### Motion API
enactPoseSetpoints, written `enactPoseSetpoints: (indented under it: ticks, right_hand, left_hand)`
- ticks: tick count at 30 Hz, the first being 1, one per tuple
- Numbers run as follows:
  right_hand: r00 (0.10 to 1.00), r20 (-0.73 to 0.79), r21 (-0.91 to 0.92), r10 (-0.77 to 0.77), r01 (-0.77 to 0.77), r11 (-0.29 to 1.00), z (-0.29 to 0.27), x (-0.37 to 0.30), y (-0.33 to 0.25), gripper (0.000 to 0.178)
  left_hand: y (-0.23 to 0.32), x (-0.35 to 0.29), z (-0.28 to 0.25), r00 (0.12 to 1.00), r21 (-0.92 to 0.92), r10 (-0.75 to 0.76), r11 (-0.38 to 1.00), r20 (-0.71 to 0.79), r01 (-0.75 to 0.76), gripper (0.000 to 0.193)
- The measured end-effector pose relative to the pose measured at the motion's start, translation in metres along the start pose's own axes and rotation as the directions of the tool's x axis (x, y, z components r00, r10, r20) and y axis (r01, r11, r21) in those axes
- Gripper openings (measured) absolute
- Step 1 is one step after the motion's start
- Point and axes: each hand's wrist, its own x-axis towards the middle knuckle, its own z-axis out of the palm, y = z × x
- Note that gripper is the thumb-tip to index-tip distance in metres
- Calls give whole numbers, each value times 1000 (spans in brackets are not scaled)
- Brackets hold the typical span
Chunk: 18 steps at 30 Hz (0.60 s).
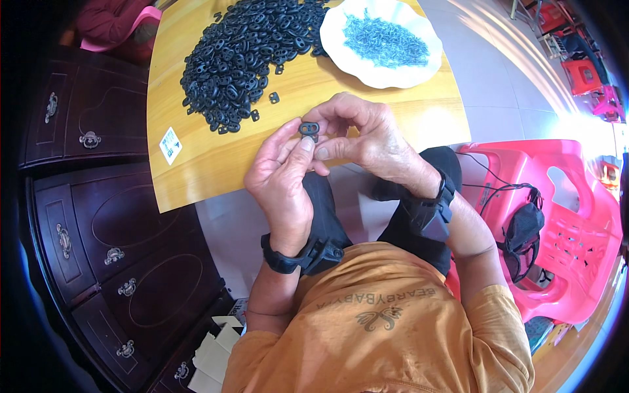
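Note:
Over the near edge of the table, a small black two-holed cord lock [309, 130] is held up between both my hands. My left hand [288, 167] is closed on it, with the thumb against its lower part. Bent in from the right, the fingers of my right hand [357, 134] pinch around the same piece; whether they also hold something smaller is hidden. Beyond my hands spreads a large heap of black cord lock pieces [242, 56], with a few strays at its near edge. A white scalloped plate [393, 77] carries a pile of tiny silvery pieces that look like springs [386, 42].
The yellow wooden table [216, 167] bears a white printed label [170, 145] at its left corner. Dark drawer cabinets [124, 229] stand along the left. On the right is a pink plastic chair [570, 229] with a black mask [524, 226] and a cable hanging on it.

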Motion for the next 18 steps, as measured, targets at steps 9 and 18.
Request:
enactPoseSetpoints:
  ticks: [9,18]
  right_hand:
    - [988,-55,-145,-142,133,980,4,-1,6,32]
    - [991,-98,14,-92,94,996,7,-2,-1,29]
  left_hand:
    - [-2,-2,-5,1000,-12,12,1000,-20,-12,23]
    - [-7,-5,-6,988,46,153,987,2,-153,25]
